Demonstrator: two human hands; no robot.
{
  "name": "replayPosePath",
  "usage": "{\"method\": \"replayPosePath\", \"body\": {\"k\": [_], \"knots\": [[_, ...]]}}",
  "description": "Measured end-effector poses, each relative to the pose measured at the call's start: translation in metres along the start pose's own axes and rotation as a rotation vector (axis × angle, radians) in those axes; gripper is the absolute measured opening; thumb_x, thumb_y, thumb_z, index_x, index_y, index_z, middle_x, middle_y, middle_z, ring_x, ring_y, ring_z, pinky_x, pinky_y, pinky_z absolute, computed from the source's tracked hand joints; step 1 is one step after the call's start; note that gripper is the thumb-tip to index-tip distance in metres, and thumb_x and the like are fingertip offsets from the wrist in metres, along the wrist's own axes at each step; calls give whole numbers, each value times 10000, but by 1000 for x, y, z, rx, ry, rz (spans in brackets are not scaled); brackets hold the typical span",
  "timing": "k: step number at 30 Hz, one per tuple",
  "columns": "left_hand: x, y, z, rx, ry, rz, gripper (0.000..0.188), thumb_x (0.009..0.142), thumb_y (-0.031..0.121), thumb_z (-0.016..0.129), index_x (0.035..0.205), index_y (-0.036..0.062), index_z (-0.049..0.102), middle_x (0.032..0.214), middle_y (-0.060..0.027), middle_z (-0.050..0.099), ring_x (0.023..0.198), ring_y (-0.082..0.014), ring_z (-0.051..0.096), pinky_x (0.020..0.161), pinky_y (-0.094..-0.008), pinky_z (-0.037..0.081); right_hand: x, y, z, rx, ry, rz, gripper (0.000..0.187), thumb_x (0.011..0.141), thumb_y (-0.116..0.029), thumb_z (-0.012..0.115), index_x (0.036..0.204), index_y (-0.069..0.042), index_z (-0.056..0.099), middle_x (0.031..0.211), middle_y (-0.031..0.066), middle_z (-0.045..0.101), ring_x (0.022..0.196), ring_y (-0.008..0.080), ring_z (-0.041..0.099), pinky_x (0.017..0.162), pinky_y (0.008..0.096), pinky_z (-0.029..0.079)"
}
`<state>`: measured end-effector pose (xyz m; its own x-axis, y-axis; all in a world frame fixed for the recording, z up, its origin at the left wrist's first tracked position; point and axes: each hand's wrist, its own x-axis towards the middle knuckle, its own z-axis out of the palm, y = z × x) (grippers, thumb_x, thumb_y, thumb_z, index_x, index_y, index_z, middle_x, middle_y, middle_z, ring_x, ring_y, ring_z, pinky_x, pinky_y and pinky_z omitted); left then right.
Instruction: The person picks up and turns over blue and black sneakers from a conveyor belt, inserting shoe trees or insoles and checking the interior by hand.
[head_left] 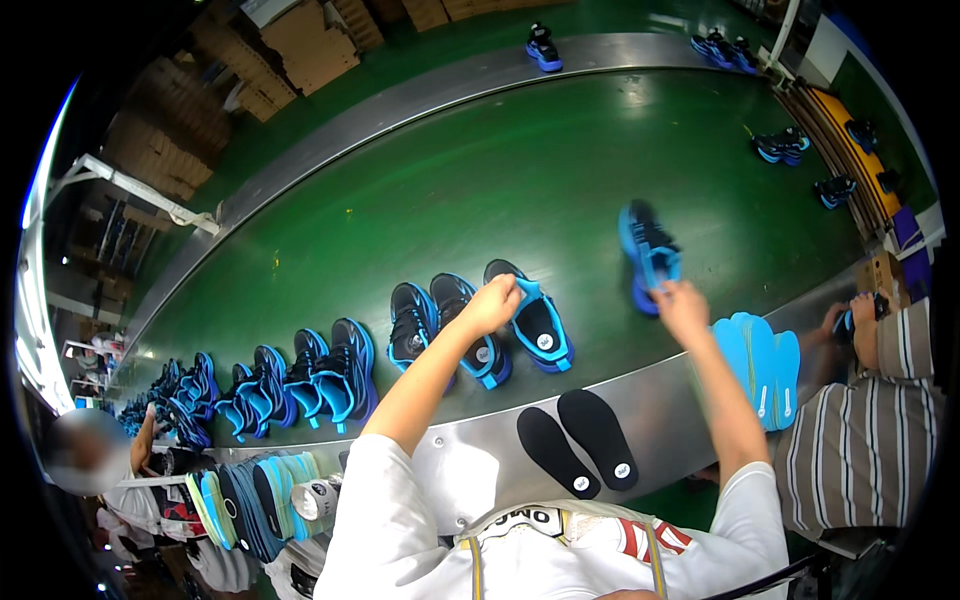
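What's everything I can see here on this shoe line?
Green conveyor belt: one, with steel rims.
Blue-and-black sneakers: many, in a row on the belt at left, scattered far right.
Black flat insoles: two, on the near steel rim.
Blue insole stack: one, right rim.
Cardboard boxes: several, brown, beyond the belt.
Co-worker in striped shirt: one, right.
Left hand: on a sneaker's blue tongue.
Right hand: gripping a raised blue sneaker.

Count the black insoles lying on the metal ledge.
2. Both black insoles lie side by side on the metal ledge between the person's forearms: one on the left, one on the right. None looks hidden.
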<state>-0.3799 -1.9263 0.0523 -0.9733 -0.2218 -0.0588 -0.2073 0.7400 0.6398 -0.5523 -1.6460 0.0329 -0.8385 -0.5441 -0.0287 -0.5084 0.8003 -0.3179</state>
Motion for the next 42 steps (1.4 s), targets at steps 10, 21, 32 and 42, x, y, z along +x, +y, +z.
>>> {"method": "replayPosePath", "body": {"k": [10, 21, 32, 42], "knots": [[-9, 14, -48, -756, 364, -284, 121, 676, 17, 460, 634, 85, 369, 613, -31, 515, 405, -44, 319, 351, -187, 242, -163, -73, 38, 69, -9, -286, 450, 716, -271, 570, 1140, -172, 457, 1116, 166, 433, 1012, 306, 426, 820, 402, 341], [39, 87, 0, 85, 43, -147, 313, 708, 286, 488, 916, 52, 506, 778, -189, 570, 799, -327, 548, 675, -404, 432, -264, -36, 22, 217, -289, 45, 475, 753, -260, 552, 1188, -131, 415, 1187, 266, 357, 1051, 397, 395, 871, 390, 342], [58, 61, 34, 128, -21, -30, 388, 806, 373, 444, 997, 37, 468, 803, -189, 570, 796, -324, 552, 669, -400, 435, -134, -16, -85, 652, -87, 149, 160, 768, -129, 553, 720, 23, 542, 706, 105, 547, 648, 175, 520, 594, 275, 409], [63, 47, 44, -105, -53, -255, 536, 820, 476, 363, 821, -27, 549, 787, -224, 564, 802, -348, 543, 709, -396, 405, -2, -76, -63, 473, -706, 93, 182, 657, -174, 627, 680, 7, 626, 565, 64, 562, 502, 118, 499, 484, 258, 404]]}}
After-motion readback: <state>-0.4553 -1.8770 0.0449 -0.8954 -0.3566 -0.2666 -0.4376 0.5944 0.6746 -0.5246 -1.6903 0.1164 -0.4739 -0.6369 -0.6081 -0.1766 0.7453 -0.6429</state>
